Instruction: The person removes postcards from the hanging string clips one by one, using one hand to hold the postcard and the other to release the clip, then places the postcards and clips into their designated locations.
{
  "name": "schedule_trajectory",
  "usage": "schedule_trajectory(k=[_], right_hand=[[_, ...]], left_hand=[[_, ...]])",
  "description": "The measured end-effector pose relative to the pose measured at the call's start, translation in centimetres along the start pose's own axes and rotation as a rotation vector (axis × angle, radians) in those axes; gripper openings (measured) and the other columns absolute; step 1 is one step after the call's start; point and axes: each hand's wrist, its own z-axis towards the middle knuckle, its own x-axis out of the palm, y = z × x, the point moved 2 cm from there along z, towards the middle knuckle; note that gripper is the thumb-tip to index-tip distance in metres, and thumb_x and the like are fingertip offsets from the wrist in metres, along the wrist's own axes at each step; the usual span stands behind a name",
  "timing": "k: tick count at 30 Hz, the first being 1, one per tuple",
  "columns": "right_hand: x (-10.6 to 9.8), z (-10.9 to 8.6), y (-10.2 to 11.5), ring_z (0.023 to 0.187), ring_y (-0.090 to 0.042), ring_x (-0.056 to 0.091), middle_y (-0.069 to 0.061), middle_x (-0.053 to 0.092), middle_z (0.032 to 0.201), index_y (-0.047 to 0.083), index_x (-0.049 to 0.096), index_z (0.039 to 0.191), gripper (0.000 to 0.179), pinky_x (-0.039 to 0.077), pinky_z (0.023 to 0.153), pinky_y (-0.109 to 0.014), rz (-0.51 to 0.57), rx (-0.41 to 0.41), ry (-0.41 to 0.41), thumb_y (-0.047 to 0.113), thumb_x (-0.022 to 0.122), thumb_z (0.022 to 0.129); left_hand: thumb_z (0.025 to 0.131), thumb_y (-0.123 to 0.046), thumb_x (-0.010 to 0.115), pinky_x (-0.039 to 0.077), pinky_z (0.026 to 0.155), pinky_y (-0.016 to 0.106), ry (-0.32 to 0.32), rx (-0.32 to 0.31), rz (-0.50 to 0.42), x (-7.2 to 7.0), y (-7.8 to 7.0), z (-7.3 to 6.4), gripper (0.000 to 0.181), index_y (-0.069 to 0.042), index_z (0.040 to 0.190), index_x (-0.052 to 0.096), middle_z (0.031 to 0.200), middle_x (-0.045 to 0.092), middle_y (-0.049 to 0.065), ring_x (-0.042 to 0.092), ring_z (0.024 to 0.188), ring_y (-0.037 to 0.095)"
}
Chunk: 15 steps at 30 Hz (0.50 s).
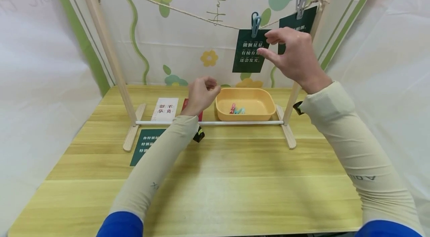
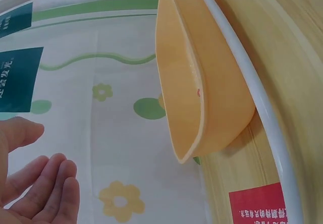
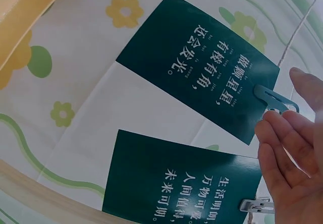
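A dark green card [image 1: 248, 56] with white characters hangs from a rope [image 1: 174, 8], held by a blue clothespin [image 1: 256, 24]. My right hand [image 1: 295, 54] is beside this card, thumb and fingers spread apart with nothing between them. In the right wrist view the fingertips are close to the blue clothespin [image 3: 275, 100]. Farther right hangs a second green card [image 3: 181, 181], held by a grey clothespin [image 1: 300, 5] and partly behind the right hand in the head view. Left of the yellow basin [image 1: 248, 117], my left hand [image 1: 201, 95] is raised with loosely bent fingers and holds nothing.
Several small clothespins [image 1: 232, 108] lie in the basin. A white card [image 1: 165, 109], a partly hidden red card [image 2: 257, 206] and another green card [image 1: 142, 145] lie on the table. Wooden posts [image 1: 107, 50] carry the rope, and a white bar [image 1: 235, 122] joins their feet.
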Motion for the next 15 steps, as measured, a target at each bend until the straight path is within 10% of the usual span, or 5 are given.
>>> schedule_trajectory(k=[15], right_hand=[[-0.9,1.3,0.5,0.113,-0.035,0.071,-0.02,0.076,0.122,-0.001,0.072,0.126,0.043,0.055,0.104,-0.051,-0.037,0.045,0.012,0.03,0.079,0.097]], left_hand=[[0.099,-0.018,0.075,0.059,0.098,0.036,-0.015,0.008,-0.004,1.1,-1.7,1.5,0.03,0.0,0.123,0.073,0.118,0.077,0.015,0.071,0.107,0.027]])
